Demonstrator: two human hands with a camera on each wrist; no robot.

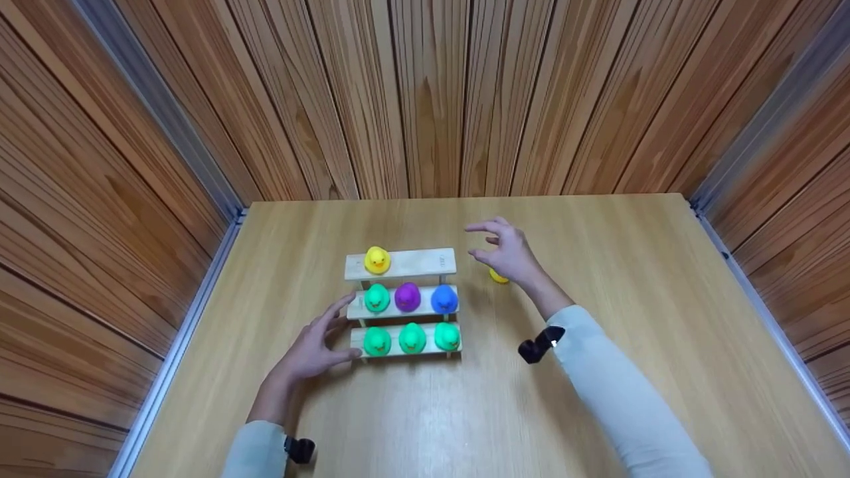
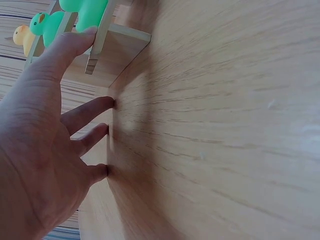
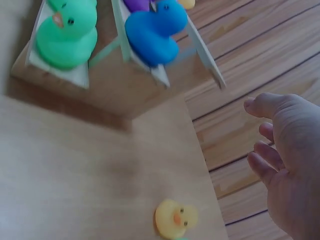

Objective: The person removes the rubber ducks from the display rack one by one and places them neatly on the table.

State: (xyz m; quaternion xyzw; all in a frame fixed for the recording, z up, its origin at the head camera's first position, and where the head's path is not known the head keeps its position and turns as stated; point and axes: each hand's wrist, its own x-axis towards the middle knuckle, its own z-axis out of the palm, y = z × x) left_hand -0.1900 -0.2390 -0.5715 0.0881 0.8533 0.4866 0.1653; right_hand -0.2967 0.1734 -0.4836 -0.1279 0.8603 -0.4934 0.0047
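Observation:
A three-step wooden rack (image 1: 422, 262) stands on the table with rubber ducks along its steps. On the top step, a yellow duck (image 1: 377, 260) sits toward the left. Green (image 1: 376, 298), purple (image 1: 408, 297) and blue (image 1: 444, 299) ducks line the middle step, and three green ducks (image 1: 412, 338) the bottom one. My left hand (image 1: 312, 348) is at the rack's left end, thumb touching the bottom step, other fingers spread. With nothing in it, my right hand (image 1: 508, 252) hovers right of the top step, fingers loosely bent.
Another yellow duck (image 3: 172, 219) is on the table right of the rack, partly hidden under my right hand in the head view. A sliver of green (image 3: 182, 238) shows beside it at the frame's bottom. Wood-panelled walls (image 1: 425, 99) border the table's back and sides.

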